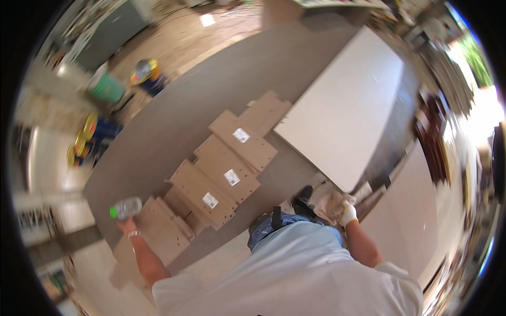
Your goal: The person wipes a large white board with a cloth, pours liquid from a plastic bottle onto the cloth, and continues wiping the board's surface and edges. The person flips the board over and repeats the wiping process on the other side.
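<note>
At the left edge of the large table, my left hand [127,225], bare with a band on its wrist, closes on a clear plastic bottle [129,207] with a green cap. The bottle lies tilted on its side, its cap pointing left; my fingers are partly hidden beneath it. On my right side, my right hand [348,211] wears a white glove and is closed around a crumpled brownish cloth [330,205]. That cloth hangs by the near corner of a white panel [348,105]. Flat brown cardboard pieces [224,168] with white labels lie between my hands.
The grey-brown table top [211,79] curves away ahead. A long pale board [406,205] stands along my right. Beyond the table's left edge are a green bucket [107,88] and several blue-and-yellow cans [148,73]. Stacked boards [448,79] line the far right.
</note>
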A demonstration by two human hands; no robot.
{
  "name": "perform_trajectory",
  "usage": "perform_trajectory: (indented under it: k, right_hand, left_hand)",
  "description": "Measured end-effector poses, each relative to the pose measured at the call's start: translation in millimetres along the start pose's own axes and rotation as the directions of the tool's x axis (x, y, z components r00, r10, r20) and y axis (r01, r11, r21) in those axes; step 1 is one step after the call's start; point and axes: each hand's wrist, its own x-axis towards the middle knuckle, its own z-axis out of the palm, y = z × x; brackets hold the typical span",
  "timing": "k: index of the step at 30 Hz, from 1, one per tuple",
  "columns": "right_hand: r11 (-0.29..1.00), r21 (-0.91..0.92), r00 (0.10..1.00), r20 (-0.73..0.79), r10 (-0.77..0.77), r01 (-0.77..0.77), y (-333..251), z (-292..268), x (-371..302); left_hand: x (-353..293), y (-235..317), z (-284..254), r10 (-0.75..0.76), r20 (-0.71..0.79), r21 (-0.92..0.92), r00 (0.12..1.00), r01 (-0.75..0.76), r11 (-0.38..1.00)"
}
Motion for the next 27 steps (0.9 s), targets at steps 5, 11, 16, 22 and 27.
perform_trajectory:
  k: [5,11,16,22,27]
  right_hand:
    - [0.988,0.155,0.998,-0.054,0.018,-0.009,13.2,-3.0,-64.2]
    - [0.979,0.197,0.992,-0.111,0.064,-0.042,27.8,7.5,-100.7]
    - [0.999,0.011,0.990,-0.134,0.049,-0.048,34.1,2.3,-84.5]
    - [0.948,-0.165,0.955,-0.075,-0.288,0.273,15.2,-19.5,-77.6]
    - [0.983,0.049,0.909,-0.391,-0.145,0.178,-64.3,-10.8,-89.7]
  left_hand:
    - [12.6,13.8,16.3,0.165,0.180,-0.299,0.970,-0.106,0.948]
    - [26.3,36.8,2.0,0.198,0.222,-0.312,0.955,-0.123,0.942]
    - [11.6,52.9,15.1,0.173,0.117,-0.259,0.978,-0.138,0.956]
    - [-27.1,108.8,8.7,0.267,-0.042,-0.467,0.963,-0.255,0.847]
    - [-109.3,189.0,-14.7,0.451,-0.047,-0.492,0.891,-0.414,0.766]
